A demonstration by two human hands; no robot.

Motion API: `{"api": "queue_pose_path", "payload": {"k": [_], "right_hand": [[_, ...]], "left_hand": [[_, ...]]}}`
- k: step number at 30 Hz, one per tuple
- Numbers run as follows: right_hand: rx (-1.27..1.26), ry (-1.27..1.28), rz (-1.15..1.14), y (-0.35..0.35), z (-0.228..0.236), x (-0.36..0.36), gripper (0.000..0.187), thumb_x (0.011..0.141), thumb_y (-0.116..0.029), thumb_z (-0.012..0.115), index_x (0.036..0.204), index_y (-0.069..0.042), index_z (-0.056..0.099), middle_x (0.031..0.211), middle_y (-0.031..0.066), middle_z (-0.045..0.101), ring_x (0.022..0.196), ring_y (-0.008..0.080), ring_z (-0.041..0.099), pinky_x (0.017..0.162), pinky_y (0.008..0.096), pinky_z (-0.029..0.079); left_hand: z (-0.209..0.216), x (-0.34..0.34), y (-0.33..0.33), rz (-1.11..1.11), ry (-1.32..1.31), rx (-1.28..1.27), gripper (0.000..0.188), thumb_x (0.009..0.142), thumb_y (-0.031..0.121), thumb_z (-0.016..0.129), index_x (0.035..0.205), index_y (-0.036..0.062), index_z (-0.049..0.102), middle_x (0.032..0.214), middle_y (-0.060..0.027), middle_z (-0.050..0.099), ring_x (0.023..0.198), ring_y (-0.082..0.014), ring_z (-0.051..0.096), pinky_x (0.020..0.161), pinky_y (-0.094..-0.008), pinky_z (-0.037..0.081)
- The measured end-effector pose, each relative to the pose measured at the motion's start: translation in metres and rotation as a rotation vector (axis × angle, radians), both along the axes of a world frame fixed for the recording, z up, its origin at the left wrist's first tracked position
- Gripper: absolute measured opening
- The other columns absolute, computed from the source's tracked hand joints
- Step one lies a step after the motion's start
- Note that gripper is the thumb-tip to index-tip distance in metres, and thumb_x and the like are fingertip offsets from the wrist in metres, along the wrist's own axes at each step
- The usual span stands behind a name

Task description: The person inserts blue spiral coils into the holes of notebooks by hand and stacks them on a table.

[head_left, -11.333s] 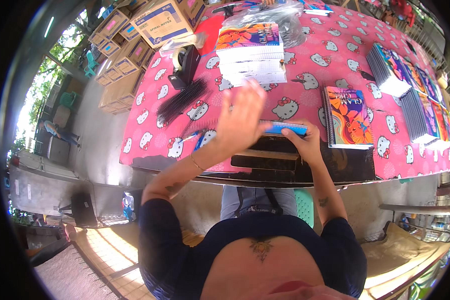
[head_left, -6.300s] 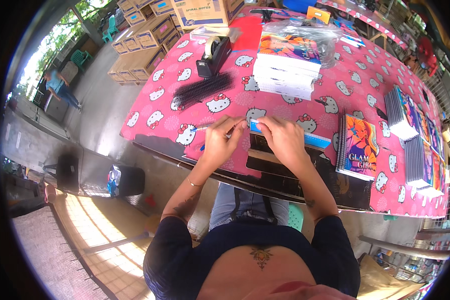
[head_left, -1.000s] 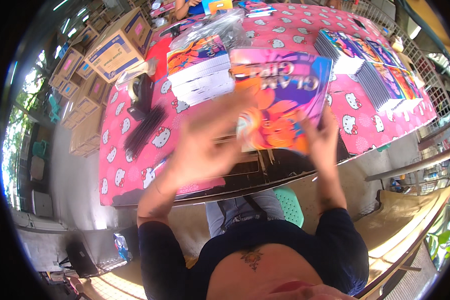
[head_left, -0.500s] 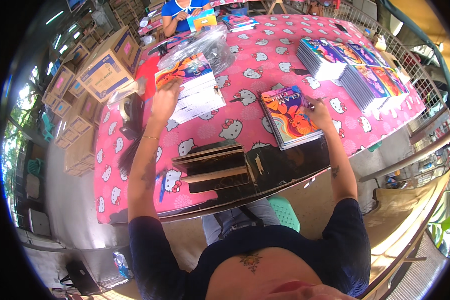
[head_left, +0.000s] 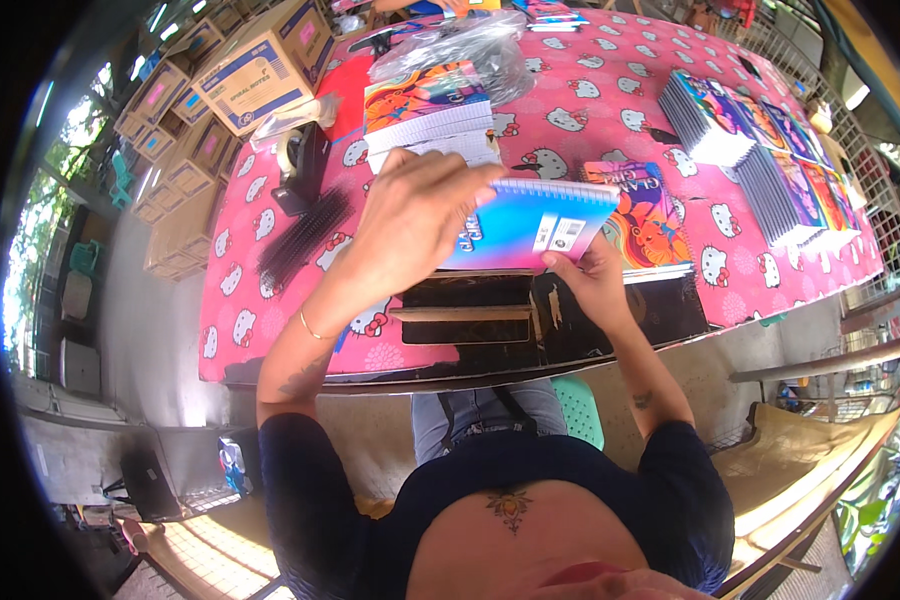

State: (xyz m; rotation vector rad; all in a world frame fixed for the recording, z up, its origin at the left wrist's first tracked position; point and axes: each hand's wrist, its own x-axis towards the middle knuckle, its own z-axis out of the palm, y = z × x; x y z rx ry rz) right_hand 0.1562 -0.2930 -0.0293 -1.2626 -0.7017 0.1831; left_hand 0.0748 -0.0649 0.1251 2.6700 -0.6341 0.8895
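A spiral notebook (head_left: 540,222) with a blue-and-pink back cover is held tilted above the front of the table, its coil along the top edge. My left hand (head_left: 415,220) is closed at its left end, fingers bent over the coil side. At the lower right corner, my right hand (head_left: 595,278) pinches it, thumb on the cover. Partly hidden behind it, a pile of orange-and-purple notebooks (head_left: 660,225) lies on the table. Beyond my left hand are fanned notebooks (head_left: 425,95) with white page edges showing. Below the held notebook sits a dark slotted box (head_left: 465,325).
Stacked notebooks (head_left: 770,165) stand at the right. At the left are a tape dispenser (head_left: 300,165), a bundle of black coils (head_left: 305,240) and cardboard boxes (head_left: 260,75). A clear plastic bag (head_left: 470,55) lies at the back, near another person's hand (head_left: 450,5).
My left hand has left the fanned notebooks and come nearer, and my right hand has left the right-hand pile's top. Both now hold one notebook, back cover showing. The view has shifted.
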Motion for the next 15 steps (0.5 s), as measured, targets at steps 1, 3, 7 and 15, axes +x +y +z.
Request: {"api": "queue_pose_path", "payload": {"k": [1, 3, 7, 15], "right_hand": [[0.0, 0.012, -0.029, 0.005, -0.012, -0.001, 0.029, 0.094, -0.005, 0.073, 0.121, 0.0, 0.064, 0.105, 0.0047, 0.072, 0.09, 0.0088, 0.066, 0.082, 0.027, 0.053], [-0.042, -0.005, -0.054, 0.012, -0.027, -0.003, 0.028, 0.092, -0.008, 0.076, 0.118, -0.002, 0.067, 0.103, 0.0035, 0.073, 0.09, 0.008, 0.065, 0.08, 0.0269, 0.052], [-0.28, -0.162, -0.047, 0.023, -0.035, -0.007, 0.031, 0.088, -0.011, 0.08, 0.117, -0.003, 0.069, 0.105, 0.0049, 0.073, 0.093, 0.0101, 0.065, 0.082, 0.0292, 0.052], [-0.097, -0.054, -0.018, 0.051, -0.03, -0.034, 0.064, 0.093, -0.006, 0.071, 0.149, -0.005, 0.041, 0.129, 0.0152, 0.062, 0.115, 0.0206, 0.061, 0.102, 0.0341, 0.047]], "left_hand": [[-0.004, -0.005, 0.0, 0.006, 0.004, 0.015, 0.022, 0.094, 0.013, 0.065, 0.115, 0.0069, 0.071, 0.078, -0.0062, 0.061, 0.074, -0.0247, 0.058, 0.076, -0.0376, 0.039], [-0.002, -0.015, -0.001, 0.022, 0.04, 0.029, 0.026, 0.091, 0.011, 0.067, 0.115, 0.0069, 0.071, 0.079, -0.0054, 0.061, 0.074, -0.0238, 0.058, 0.076, -0.0375, 0.039], [-0.003, -0.034, 0.003, 0.075, 0.044, 0.122, 0.028, 0.089, 0.012, 0.068, 0.117, 0.0068, 0.071, 0.081, -0.0057, 0.063, 0.075, -0.0233, 0.059, 0.077, -0.0382, 0.04], [-0.154, -0.073, 0.029, 0.43, -0.144, -0.546, 0.053, 0.1, 0.027, 0.06, 0.149, 0.0065, 0.05, 0.139, -0.0186, 0.061, 0.136, -0.025, 0.05, 0.116, -0.0415, 0.033]]}}
